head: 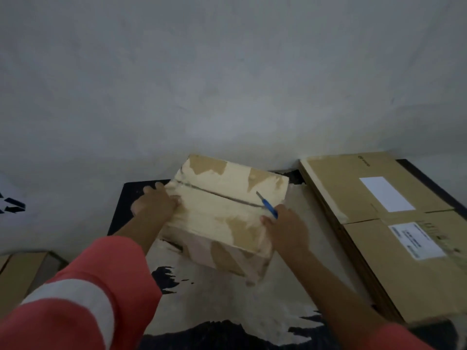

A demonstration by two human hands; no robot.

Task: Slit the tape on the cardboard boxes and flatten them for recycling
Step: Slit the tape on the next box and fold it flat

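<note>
Cardboard box [227,213], pale and patchy with torn paper and tape residue, sits on a dark-and-cream patterned mat [227,306] on the floor, close to a grey wall [227,72]. Top flaps closed; dark centre seam [219,195] runs across the top from left to right edge. Left hand [155,200] lies flat on the box's left end, fingers spread and pressed on the top and edge, not gripping anything. Right hand [285,228] at the box's right end, fingers clamped on a blue utility knife [267,204]; blade points up-left with its tip over the seam near the right edge, contact with the tape not clear. Both forearms bare, pink sleeve [83,294] with a white band on the left arm. Flattened brown boxes [379,218] stacked to the right, just beside the mat, white labels [386,194] on top. More brown cardboard [17,274] at bottom left, partly cut off by frame edge. Frame dim, slightly blurred.
</note>
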